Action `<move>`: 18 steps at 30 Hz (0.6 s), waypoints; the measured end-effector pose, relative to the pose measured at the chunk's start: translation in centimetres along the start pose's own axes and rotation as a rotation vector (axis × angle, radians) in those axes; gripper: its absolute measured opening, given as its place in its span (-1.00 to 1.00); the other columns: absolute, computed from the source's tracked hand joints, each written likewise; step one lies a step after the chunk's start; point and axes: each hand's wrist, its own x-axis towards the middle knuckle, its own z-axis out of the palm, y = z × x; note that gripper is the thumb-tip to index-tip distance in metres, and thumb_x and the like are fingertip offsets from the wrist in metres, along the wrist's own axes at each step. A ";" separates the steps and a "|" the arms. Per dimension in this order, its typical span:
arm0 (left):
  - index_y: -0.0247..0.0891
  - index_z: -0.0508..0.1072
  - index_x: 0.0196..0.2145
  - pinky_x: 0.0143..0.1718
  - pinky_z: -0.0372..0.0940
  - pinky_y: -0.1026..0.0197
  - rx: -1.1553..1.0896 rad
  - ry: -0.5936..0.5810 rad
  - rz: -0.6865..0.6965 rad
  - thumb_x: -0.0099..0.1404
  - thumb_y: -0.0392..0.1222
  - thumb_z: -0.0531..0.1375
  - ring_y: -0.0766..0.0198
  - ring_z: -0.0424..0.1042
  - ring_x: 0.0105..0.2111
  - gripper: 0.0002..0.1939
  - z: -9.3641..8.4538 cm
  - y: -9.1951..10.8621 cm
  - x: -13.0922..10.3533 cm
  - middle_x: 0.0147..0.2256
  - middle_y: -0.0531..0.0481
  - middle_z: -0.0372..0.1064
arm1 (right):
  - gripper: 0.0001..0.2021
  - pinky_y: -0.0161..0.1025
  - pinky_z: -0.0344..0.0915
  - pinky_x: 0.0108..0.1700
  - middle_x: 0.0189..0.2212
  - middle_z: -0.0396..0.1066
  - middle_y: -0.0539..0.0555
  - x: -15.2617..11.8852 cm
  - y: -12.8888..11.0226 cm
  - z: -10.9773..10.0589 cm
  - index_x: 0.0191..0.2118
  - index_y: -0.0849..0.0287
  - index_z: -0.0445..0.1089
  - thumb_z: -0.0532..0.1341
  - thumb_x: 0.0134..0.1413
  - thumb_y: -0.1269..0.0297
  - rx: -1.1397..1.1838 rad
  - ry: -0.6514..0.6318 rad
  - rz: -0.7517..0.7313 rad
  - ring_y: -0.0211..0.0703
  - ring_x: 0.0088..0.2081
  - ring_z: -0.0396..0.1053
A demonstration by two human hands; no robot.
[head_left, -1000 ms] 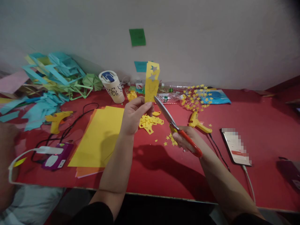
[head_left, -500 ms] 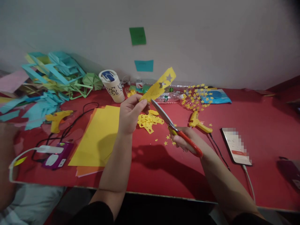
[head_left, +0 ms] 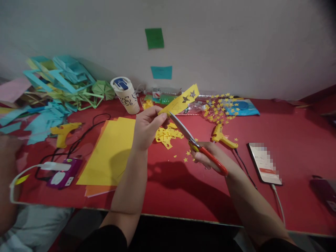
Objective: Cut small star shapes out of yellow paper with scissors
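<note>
Red table (head_left: 288, 119): flat, matte, cloth-like surface spanning the whole width, against a pale wall.
Paper heap (head_left: 57, 84): far left; folded teal, green and yellow strips and angular frames.
Yellow sheet (head_left: 110, 154): smooth rectangle lying flat at near left, over an orange sheet.
Phone (head_left: 264, 162): slim slab at right, cable attached.
Paper cup (head_left: 125, 95): tapered, lidded, printed, far centre.
Glue gun (head_left: 223, 137): yellow plastic, lying right of centre.
Left hand (head_left: 148, 127): clenched, pinching the lower end of the yellow paper strip (head_left: 181, 101), which slants up to the right above the table, pierced with star-shaped holes.
Right hand (head_left: 208, 155): closed around the red handles of the scissors (head_left: 194, 141); steel blades point up-left, tips at the strip's lower edge.
Star scraps (head_left: 166, 134): small yellow cut-outs piled below the strip.
</note>
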 end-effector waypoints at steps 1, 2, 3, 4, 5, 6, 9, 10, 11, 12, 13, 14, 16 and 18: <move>-0.25 0.45 -0.57 -0.57 0.29 0.34 -0.003 -0.001 0.002 0.10 -0.27 0.18 0.44 0.33 -0.60 -0.88 0.0 0.0 0.0 -0.62 0.10 0.35 | -0.47 -0.31 -0.05 -0.60 -0.61 0.11 -0.07 0.0 0.0 0.0 -0.52 0.12 0.15 0.14 -0.03 -0.31 0.002 -0.003 -0.002 -0.35 -0.60 0.02; -0.25 0.46 -0.57 -0.57 0.29 0.34 -0.007 -0.004 0.004 0.10 -0.28 0.18 0.44 0.33 -0.60 -0.88 0.0 0.0 0.0 -0.62 0.10 0.35 | -0.47 -0.31 -0.05 -0.60 -0.61 0.12 -0.07 0.0 0.0 0.0 -0.52 0.12 0.16 0.14 -0.03 -0.31 0.004 -0.006 -0.003 -0.34 -0.60 0.02; -0.25 0.46 -0.57 -0.57 0.29 0.35 -0.014 -0.005 0.007 0.10 -0.28 0.18 0.44 0.33 -0.60 -0.87 0.0 -0.1 0.0 -0.62 0.10 0.36 | -0.47 -0.31 -0.05 -0.60 -0.61 0.12 -0.07 0.0 -0.1 0.0 -0.52 0.12 0.16 0.14 -0.03 -0.31 0.007 -0.008 -0.004 -0.34 -0.60 0.02; -0.25 0.46 -0.56 -0.57 0.29 0.35 -0.023 -0.007 0.009 0.11 -0.28 0.18 0.45 0.34 -0.60 -0.87 0.0 -0.1 0.0 -0.62 0.10 0.36 | -0.47 -0.31 -0.05 -0.61 -0.61 0.12 -0.07 0.0 -0.1 0.0 -0.52 0.12 0.16 0.14 -0.04 -0.32 0.010 -0.009 -0.004 -0.35 -0.60 0.02; -0.25 0.47 -0.56 -0.57 0.30 0.35 -0.030 -0.009 0.009 0.11 -0.28 0.18 0.45 0.34 -0.60 -0.87 0.0 -0.1 0.0 -0.62 0.09 0.36 | -0.46 -0.31 -0.05 -0.61 -0.61 0.11 -0.07 0.0 -0.1 0.0 -0.52 0.12 0.15 0.13 -0.04 -0.32 0.014 -0.010 -0.004 -0.35 -0.60 0.02; -0.25 0.47 -0.56 -0.57 0.30 0.35 -0.036 -0.010 0.007 0.11 -0.28 0.18 0.45 0.34 -0.60 -0.88 0.0 -0.1 0.0 -0.62 0.09 0.37 | -0.46 -0.31 -0.06 -0.61 -0.62 0.11 -0.08 -0.1 0.0 0.0 -0.52 0.12 0.15 0.13 -0.04 -0.33 0.019 -0.013 -0.004 -0.36 -0.61 0.01; -0.26 0.47 -0.55 -0.57 0.30 0.35 -0.038 -0.012 -0.003 0.11 -0.26 0.19 0.44 0.34 -0.60 -0.88 0.0 -0.2 0.0 -0.61 0.09 0.37 | -0.46 -0.31 -0.07 -0.62 -0.63 0.09 -0.09 -0.1 0.0 0.0 -0.52 0.12 0.16 0.14 -0.03 -0.32 0.033 -0.025 -0.007 -0.37 -0.62 0.00; -0.26 0.47 -0.55 -0.57 0.30 0.34 -0.037 -0.013 -0.005 0.11 -0.26 0.19 0.44 0.34 -0.60 -0.88 0.0 -0.2 0.0 -0.61 0.09 0.37 | -0.47 -0.32 -0.07 -0.62 -0.63 0.09 -0.09 -0.1 0.0 0.0 -0.52 0.12 0.16 0.15 -0.03 -0.32 0.035 -0.025 -0.007 -0.37 -0.62 0.00; -0.26 0.47 -0.55 -0.57 0.31 0.35 -0.038 -0.013 -0.003 0.11 -0.26 0.19 0.44 0.34 -0.60 -0.88 0.0 -0.2 0.0 -0.61 0.09 0.37 | -0.46 -0.32 -0.07 -0.62 -0.63 0.10 -0.09 0.0 0.0 0.0 -0.52 0.12 0.16 0.15 -0.03 -0.32 0.034 -0.026 -0.006 -0.37 -0.62 0.01; -0.26 0.47 -0.55 -0.57 0.31 0.35 -0.042 -0.014 0.002 0.11 -0.26 0.19 0.44 0.34 -0.61 -0.88 0.0 -0.2 0.0 -0.61 0.09 0.37 | -0.46 -0.32 -0.07 -0.62 -0.62 0.11 -0.08 0.0 0.1 0.0 -0.52 0.13 0.16 0.14 -0.03 -0.33 0.032 -0.027 -0.004 -0.37 -0.62 0.01; -0.26 0.46 -0.55 -0.58 0.31 0.35 -0.048 -0.013 0.009 0.11 -0.26 0.19 0.45 0.34 -0.61 -0.88 0.0 -0.1 0.0 -0.61 0.09 0.37 | -0.45 -0.32 -0.06 -0.62 -0.62 0.11 -0.08 0.0 0.1 0.0 -0.52 0.13 0.16 0.14 -0.04 -0.33 0.031 -0.029 -0.004 -0.37 -0.62 0.01; -0.26 0.46 -0.55 -0.58 0.30 0.36 -0.052 -0.013 0.015 0.11 -0.27 0.19 0.45 0.34 -0.61 -0.88 0.0 -0.1 0.0 -0.61 0.09 0.37 | -0.45 -0.32 -0.06 -0.62 -0.61 0.12 -0.07 0.0 0.1 -0.1 -0.51 0.13 0.17 0.13 -0.04 -0.34 0.031 -0.031 -0.006 -0.37 -0.62 0.01; -0.27 0.46 -0.56 -0.57 0.31 0.37 -0.050 -0.010 0.022 0.11 -0.27 0.19 0.45 0.34 -0.60 -0.88 0.0 -0.1 0.0 -0.61 0.10 0.36 | -0.44 -0.33 -0.06 -0.62 -0.61 0.12 -0.07 0.0 0.2 -0.1 -0.51 0.13 0.16 0.12 -0.04 -0.35 0.032 -0.028 -0.009 -0.37 -0.62 0.01; -0.28 0.46 -0.56 -0.57 0.31 0.37 -0.040 -0.011 0.018 0.11 -0.27 0.19 0.45 0.35 -0.59 -0.88 0.0 -0.1 0.0 -0.61 0.10 0.36 | -0.44 -0.33 -0.05 -0.62 -0.60 0.11 -0.07 0.0 0.2 -0.1 -0.51 0.13 0.16 0.12 -0.04 -0.35 0.028 -0.021 -0.007 -0.37 -0.62 0.01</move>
